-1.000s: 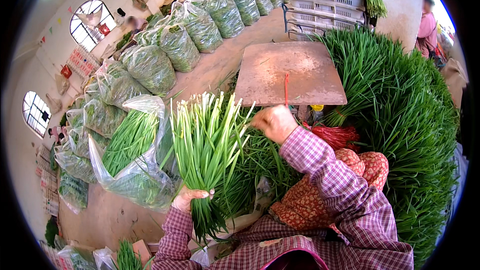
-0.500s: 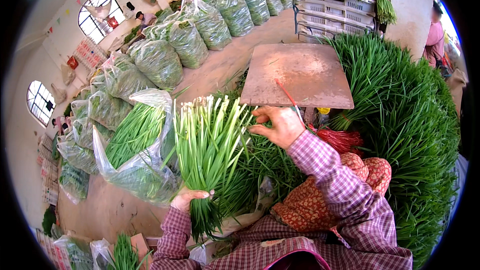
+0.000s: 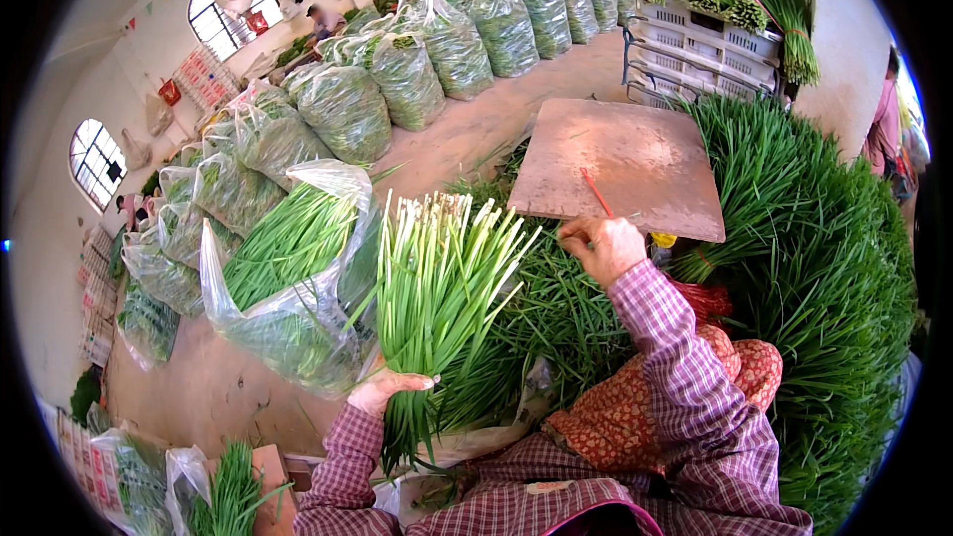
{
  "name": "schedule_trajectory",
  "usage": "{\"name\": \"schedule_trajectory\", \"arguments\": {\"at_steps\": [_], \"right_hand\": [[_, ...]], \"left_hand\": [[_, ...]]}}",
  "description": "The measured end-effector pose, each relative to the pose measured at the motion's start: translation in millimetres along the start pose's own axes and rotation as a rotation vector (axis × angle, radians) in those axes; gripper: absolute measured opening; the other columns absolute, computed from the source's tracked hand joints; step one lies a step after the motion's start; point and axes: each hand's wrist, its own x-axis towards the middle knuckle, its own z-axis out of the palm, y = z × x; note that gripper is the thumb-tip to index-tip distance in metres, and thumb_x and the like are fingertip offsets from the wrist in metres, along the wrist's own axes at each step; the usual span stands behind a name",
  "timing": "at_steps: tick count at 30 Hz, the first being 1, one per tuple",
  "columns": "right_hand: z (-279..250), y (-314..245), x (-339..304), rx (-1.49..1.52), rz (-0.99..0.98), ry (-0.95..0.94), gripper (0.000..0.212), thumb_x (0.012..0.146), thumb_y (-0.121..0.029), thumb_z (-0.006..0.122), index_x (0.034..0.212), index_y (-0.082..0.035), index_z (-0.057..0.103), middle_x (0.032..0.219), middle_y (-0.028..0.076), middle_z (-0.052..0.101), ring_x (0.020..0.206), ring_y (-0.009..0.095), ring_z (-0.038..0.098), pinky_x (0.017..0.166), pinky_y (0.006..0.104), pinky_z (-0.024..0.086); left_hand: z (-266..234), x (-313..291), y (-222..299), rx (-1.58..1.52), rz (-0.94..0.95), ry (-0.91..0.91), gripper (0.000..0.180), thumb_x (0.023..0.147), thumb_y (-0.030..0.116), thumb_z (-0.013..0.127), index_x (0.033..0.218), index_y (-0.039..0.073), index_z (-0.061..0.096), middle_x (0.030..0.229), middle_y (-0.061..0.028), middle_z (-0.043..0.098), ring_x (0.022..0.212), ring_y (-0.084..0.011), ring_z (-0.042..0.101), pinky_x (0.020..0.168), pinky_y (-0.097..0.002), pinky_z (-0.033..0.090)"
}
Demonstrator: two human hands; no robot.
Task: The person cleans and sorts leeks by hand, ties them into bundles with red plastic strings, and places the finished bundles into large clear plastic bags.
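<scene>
My left hand (image 3: 389, 389) grips a thick bunch of green chives (image 3: 437, 288) near its lower end, white cut tips fanning upward. My right hand (image 3: 604, 246) reaches forward at the near edge of a flat brown board (image 3: 635, 154), pinching a thin red band (image 3: 596, 194) that rises from my fingers across the board. Loose chives (image 3: 556, 308) lie under both arms.
An open clear plastic bag (image 3: 288, 268) of chives lies left of the bunch. Several filled bags (image 3: 397, 79) line the floor behind. A large chive heap (image 3: 814, 258) fills the right. White crates (image 3: 705, 40) stand beyond the board. A person in pink (image 3: 885, 124) stands far right.
My right hand has moved right and forward, from the bunch's tips to the board's edge, drawing the red band. The bunch stays held in my left hand.
</scene>
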Motion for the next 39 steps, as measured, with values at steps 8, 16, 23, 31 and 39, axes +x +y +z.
{"name": "schedule_trajectory", "arguments": {"at_steps": [8, 16, 23, 31, 39], "right_hand": [[-0.5, -85.1, 7.4, 0.375, -0.008, 0.074, 0.041, 0.073, -0.034, 0.075, 0.095, -0.003, 0.062, 0.061, 0.006, 0.064, 0.055, 0.021, 0.063, 0.056, 0.0336, 0.05], [-3.6, -91.5, 9.3, 0.319, 0.118, -0.047, 0.064, 0.07, -0.05, 0.073, 0.11, -0.004, 0.053, 0.065, 0.003, 0.066, 0.066, 0.022, 0.066, 0.065, 0.0362, 0.051], [8.5, -88.8, 10.3, 0.316, 0.091, 0.012, 0.062, 0.068, -0.047, 0.075, 0.103, 0.0, 0.057, 0.058, 0.005, 0.063, 0.056, 0.022, 0.062, 0.057, 0.0341, 0.049], [20.2, -78.7, 9.2, 0.497, 0.063, 0.05, 0.038, 0.071, -0.034, 0.075, 0.076, 0.001, 0.062, 0.054, 0.009, 0.06, 0.048, 0.021, 0.058, 0.049, 0.0328, 0.046], [19.3, -76.4, 6.6, 0.264, -0.048, 0.261, 0.026, 0.079, -0.024, 0.068, 0.067, -0.003, 0.06, 0.055, 0.009, 0.058, 0.046, 0.019, 0.056, 0.047, 0.0344, 0.045]], "left_hand": [[16.7, 8.3, 3.3, -0.122, 0.088, -0.024, 0.074, 0.072, 0.0, 0.072, 0.132, -0.006, 0.028, 0.098, -0.022, 0.065, 0.095, -0.0251, 0.064, 0.091, -0.0399, 0.049], [27.3, 7.7, 9.2, -0.302, 0.076, 0.086, 0.11, 0.067, -0.017, 0.067, 0.14, 0.005, -0.012, 0.113, -0.0292, 0.053, 0.092, -0.035, 0.064, 0.082, -0.0398, 0.055], [30.5, 5.7, 11.1, -0.373, 0.138, 0.047, 0.113, 0.066, -0.022, 0.063, 0.14, 0.009, -0.015, 0.121, -0.0327, 0.045, 0.092, -0.0395, 0.062, 0.077, -0.0402, 0.057], [26.3, 16.0, 3.6, 0.019, 0.229, -0.106, 0.077, 0.093, 0.006, 0.045, 0.138, 0.007, -0.018, 0.115, -0.0448, 0.041, 0.097, -0.0504, 0.056, 0.086, -0.0503, 0.052], [15.8, 8.7, 6.6, 0.414, 0.317, -0.242, 0.065, 0.093, 0.004, 0.042, 0.14, 0.003, -0.003, 0.112, -0.0448, 0.043, 0.098, -0.0528, 0.055, 0.086, -0.0541, 0.05]]}}
